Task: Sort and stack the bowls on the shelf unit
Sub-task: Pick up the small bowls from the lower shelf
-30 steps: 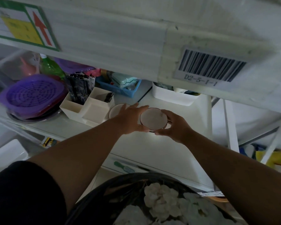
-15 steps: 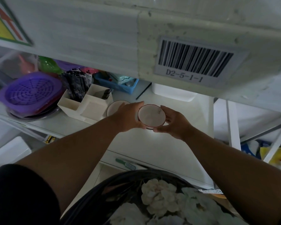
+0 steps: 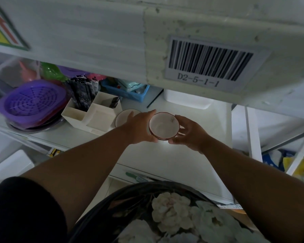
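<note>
While both hands meet over the white shelf, the scene reads so, biggest thing first:

Shelf unit [image 3: 191, 160]: white, with an upper shelf edge close to the camera that carries a barcode label [image 3: 209, 62] marked D2-5-1-1.

Purple colander [image 3: 32, 102]: lies at the far left of the same shelf, resting on a dark round dish.

White organiser [image 3: 93, 116]: an open-topped box with several compartments, standing between the colander and the hands; dark packets stick up from its back compartment.

White tub [image 3: 188, 100]: sits at the back of the shelf, partly under the upper shelf edge.

Blue basket [image 3: 128, 92]: behind the organiser, at the back.

Stacked bowls [image 3: 164, 126]: small, white inside with a dark red rim, several nested together, held upright just above the shelf between the two hands.

Second bowl [image 3: 124, 117]: rests on the shelf just beside the organiser, partly hidden behind the left hand.

Left hand [image 3: 140, 128]: its grip cups the left side of the stack, fingers stretched along it.

Right hand [image 3: 189, 132]: its grip curls round the right side of the stack, thumb at the near edge.
</note>
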